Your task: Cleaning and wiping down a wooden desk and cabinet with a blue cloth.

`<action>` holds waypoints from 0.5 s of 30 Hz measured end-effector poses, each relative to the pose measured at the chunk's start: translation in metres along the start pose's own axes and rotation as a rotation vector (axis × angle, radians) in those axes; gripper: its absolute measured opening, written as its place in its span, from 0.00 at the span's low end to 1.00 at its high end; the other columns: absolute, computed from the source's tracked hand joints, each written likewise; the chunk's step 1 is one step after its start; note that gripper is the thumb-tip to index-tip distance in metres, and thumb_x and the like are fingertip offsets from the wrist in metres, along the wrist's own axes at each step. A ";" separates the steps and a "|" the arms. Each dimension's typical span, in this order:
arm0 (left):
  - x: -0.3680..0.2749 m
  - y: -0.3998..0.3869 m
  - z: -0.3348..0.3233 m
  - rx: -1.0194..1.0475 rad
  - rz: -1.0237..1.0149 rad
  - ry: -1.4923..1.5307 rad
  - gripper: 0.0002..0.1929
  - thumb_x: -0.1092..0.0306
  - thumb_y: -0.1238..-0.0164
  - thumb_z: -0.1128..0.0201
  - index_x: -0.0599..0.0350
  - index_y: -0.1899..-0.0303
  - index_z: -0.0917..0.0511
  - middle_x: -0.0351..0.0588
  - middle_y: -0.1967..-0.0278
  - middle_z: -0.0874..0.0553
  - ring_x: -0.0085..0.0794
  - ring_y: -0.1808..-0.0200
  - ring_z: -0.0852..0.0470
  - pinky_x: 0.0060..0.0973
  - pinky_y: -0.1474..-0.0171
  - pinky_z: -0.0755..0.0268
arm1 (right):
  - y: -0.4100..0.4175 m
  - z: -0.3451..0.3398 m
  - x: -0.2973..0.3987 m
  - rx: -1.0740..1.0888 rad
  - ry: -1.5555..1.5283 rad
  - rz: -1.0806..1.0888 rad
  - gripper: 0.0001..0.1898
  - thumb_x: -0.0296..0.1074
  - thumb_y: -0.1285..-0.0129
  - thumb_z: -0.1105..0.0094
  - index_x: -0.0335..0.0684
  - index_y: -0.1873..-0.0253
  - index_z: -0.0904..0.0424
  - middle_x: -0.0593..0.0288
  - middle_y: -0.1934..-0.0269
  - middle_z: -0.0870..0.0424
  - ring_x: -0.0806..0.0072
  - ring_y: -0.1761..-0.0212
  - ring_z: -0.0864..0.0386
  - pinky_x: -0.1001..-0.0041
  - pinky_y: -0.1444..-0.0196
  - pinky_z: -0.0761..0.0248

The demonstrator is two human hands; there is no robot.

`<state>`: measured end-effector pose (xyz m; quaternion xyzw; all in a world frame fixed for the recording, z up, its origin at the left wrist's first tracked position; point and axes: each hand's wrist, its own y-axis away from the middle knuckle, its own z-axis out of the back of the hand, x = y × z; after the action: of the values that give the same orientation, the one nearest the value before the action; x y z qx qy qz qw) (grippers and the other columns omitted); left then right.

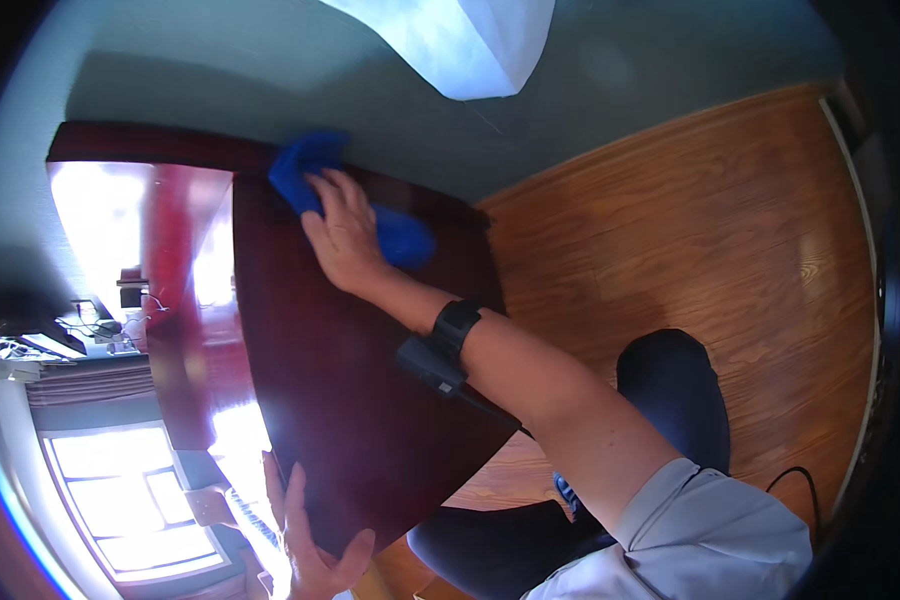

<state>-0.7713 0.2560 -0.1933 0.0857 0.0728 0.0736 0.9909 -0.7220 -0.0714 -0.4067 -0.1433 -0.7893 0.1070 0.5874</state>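
Under my right hand (345, 232) a blue cloth (401, 236) is pressed against the dark red side panel (330, 360) of a piece of wooden furniture. Part of the cloth sticks out past my fingertips, near the panel's edge by the wall. My left hand (311, 536) rests at the panel's opposite end, its fingers apart along the edge that meets the glossy red top (176, 300). The left thumb lies against the dark panel. A black strap (457, 322) with a small black box (429, 367) sits on my right wrist.
A grey-green wall (420, 157) runs behind the furniture, with a white angular object (480, 45) in front of it. Wood flooring (682, 225) spreads to the right, around my bent knee (675, 397). On the furniture's far part lie cables and small devices (109, 330). A bright window (135, 502) stands beyond.
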 end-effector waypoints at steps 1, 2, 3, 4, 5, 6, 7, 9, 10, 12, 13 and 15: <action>0.002 0.002 0.000 0.005 0.005 0.008 0.51 0.52 0.31 0.27 0.64 0.15 0.46 0.73 0.15 0.47 0.68 0.14 0.49 0.63 0.16 0.53 | 0.006 0.002 -0.015 -0.017 0.002 -0.072 0.30 0.40 0.24 0.41 0.42 0.21 0.32 0.44 0.21 0.36 0.43 0.18 0.39 0.45 0.22 0.40; 0.004 0.004 0.000 0.000 0.007 0.000 0.51 0.52 0.31 0.26 0.64 0.15 0.45 0.74 0.15 0.47 0.68 0.14 0.48 0.63 0.16 0.53 | 0.014 0.007 -0.031 -0.023 0.025 -0.079 0.31 0.42 0.24 0.41 0.40 0.21 0.33 0.43 0.21 0.35 0.42 0.18 0.39 0.45 0.20 0.41; 0.005 0.004 0.000 -0.009 0.007 -0.009 0.51 0.52 0.32 0.26 0.64 0.15 0.45 0.74 0.16 0.46 0.69 0.14 0.47 0.63 0.16 0.53 | 0.018 0.011 -0.046 -0.017 0.030 -0.082 0.31 0.42 0.24 0.41 0.40 0.21 0.33 0.43 0.21 0.35 0.42 0.18 0.39 0.45 0.20 0.41; 0.002 0.004 0.000 -0.004 0.014 0.001 0.51 0.52 0.32 0.26 0.64 0.15 0.45 0.74 0.16 0.46 0.69 0.14 0.47 0.63 0.16 0.53 | 0.025 0.017 -0.063 -0.022 0.067 -0.134 0.31 0.43 0.24 0.42 0.39 0.21 0.33 0.42 0.21 0.35 0.42 0.18 0.39 0.46 0.19 0.42; -0.002 0.005 0.002 0.005 0.031 -0.015 0.51 0.53 0.32 0.26 0.64 0.15 0.45 0.74 0.16 0.46 0.68 0.14 0.47 0.63 0.17 0.51 | 0.031 0.022 -0.079 -0.026 0.104 -0.186 0.31 0.44 0.23 0.42 0.38 0.21 0.33 0.42 0.21 0.35 0.42 0.18 0.38 0.47 0.18 0.42; -0.004 0.004 0.002 0.015 0.043 -0.028 0.51 0.55 0.32 0.25 0.65 0.15 0.45 0.74 0.16 0.46 0.68 0.15 0.46 0.63 0.17 0.50 | 0.037 0.029 -0.099 -0.021 0.113 -0.193 0.31 0.44 0.23 0.42 0.38 0.21 0.33 0.42 0.21 0.35 0.42 0.18 0.38 0.47 0.18 0.42; -0.005 0.003 0.001 0.021 0.051 -0.028 0.51 0.55 0.32 0.26 0.65 0.15 0.45 0.74 0.16 0.45 0.68 0.15 0.46 0.63 0.17 0.50 | 0.043 0.034 -0.121 -0.047 0.130 -0.285 0.32 0.45 0.22 0.43 0.36 0.20 0.34 0.41 0.20 0.36 0.41 0.18 0.39 0.49 0.17 0.43; -0.002 0.007 0.000 0.027 0.066 -0.014 0.50 0.56 0.32 0.26 0.66 0.15 0.44 0.75 0.16 0.44 0.68 0.15 0.46 0.63 0.17 0.49 | 0.057 0.047 -0.162 -0.063 0.154 -0.392 0.33 0.46 0.22 0.45 0.34 0.20 0.36 0.40 0.20 0.37 0.41 0.18 0.39 0.50 0.16 0.44; 0.000 0.008 -0.002 0.023 0.073 0.002 0.50 0.57 0.32 0.26 0.67 0.16 0.44 0.75 0.17 0.43 0.68 0.15 0.46 0.63 0.17 0.49 | 0.061 0.054 -0.181 -0.064 0.195 -0.464 0.34 0.48 0.21 0.46 0.34 0.18 0.38 0.39 0.19 0.39 0.41 0.17 0.41 0.51 0.15 0.45; 0.004 0.016 -0.003 0.020 0.103 0.027 0.49 0.58 0.33 0.26 0.68 0.16 0.43 0.75 0.17 0.42 0.67 0.15 0.46 0.63 0.18 0.48 | 0.067 0.064 -0.210 -0.048 0.230 -0.552 0.36 0.50 0.20 0.48 0.33 0.17 0.41 0.39 0.17 0.41 0.41 0.16 0.42 0.52 0.14 0.46; 0.007 0.020 -0.004 0.020 0.119 0.054 0.49 0.59 0.33 0.26 0.68 0.16 0.43 0.75 0.18 0.42 0.67 0.15 0.45 0.63 0.18 0.47 | 0.067 0.071 -0.222 -0.014 0.263 -0.590 0.37 0.51 0.19 0.50 0.33 0.16 0.43 0.39 0.15 0.44 0.42 0.14 0.44 0.53 0.14 0.48; 0.007 0.027 -0.004 0.020 0.169 0.087 0.48 0.60 0.33 0.26 0.69 0.16 0.42 0.75 0.18 0.40 0.67 0.15 0.45 0.63 0.18 0.47 | 0.077 0.078 -0.233 0.033 0.283 -0.638 0.38 0.53 0.18 0.52 0.32 0.15 0.45 0.39 0.14 0.47 0.43 0.13 0.46 0.53 0.13 0.49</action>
<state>-0.7689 0.2839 -0.1937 0.0981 0.1091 0.1598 0.9762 -0.7261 -0.0812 -0.6643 0.1064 -0.7031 -0.0902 0.6973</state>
